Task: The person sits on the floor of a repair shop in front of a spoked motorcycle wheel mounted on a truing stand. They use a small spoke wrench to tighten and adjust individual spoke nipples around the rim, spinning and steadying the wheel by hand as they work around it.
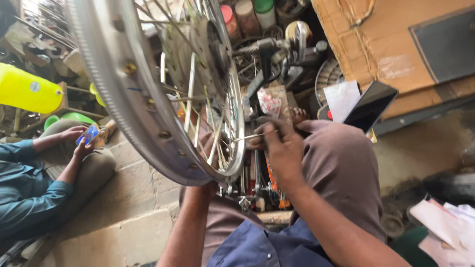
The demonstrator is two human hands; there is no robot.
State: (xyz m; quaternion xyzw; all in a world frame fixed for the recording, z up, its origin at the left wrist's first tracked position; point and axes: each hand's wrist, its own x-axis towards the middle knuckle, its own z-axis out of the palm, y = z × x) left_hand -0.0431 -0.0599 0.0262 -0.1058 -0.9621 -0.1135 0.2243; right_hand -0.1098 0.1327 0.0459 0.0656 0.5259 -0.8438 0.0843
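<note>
A large silver spoked wheel rim [148, 123] stands tilted in front of me, its hub [217, 49] near the top middle. My right hand [279, 146] pinches a thin metal spoke [247, 137] whose tip points left into the wheel. My left hand [212, 146] reaches up behind the spokes near the rim's lower edge and is mostly hidden by them; whether it grips anything I cannot tell. My knee in brown trousers [341, 163] sits just right of the right hand.
A seated person in a teal shirt [24, 198] at the left holds a small blue item [88, 134]. A dark phone [371, 105] rests by my knee. Tools [262, 183] lie below the wheel; a yellow container [27, 91], jars [247, 17] and a cardboard box [386, 44] surround them.
</note>
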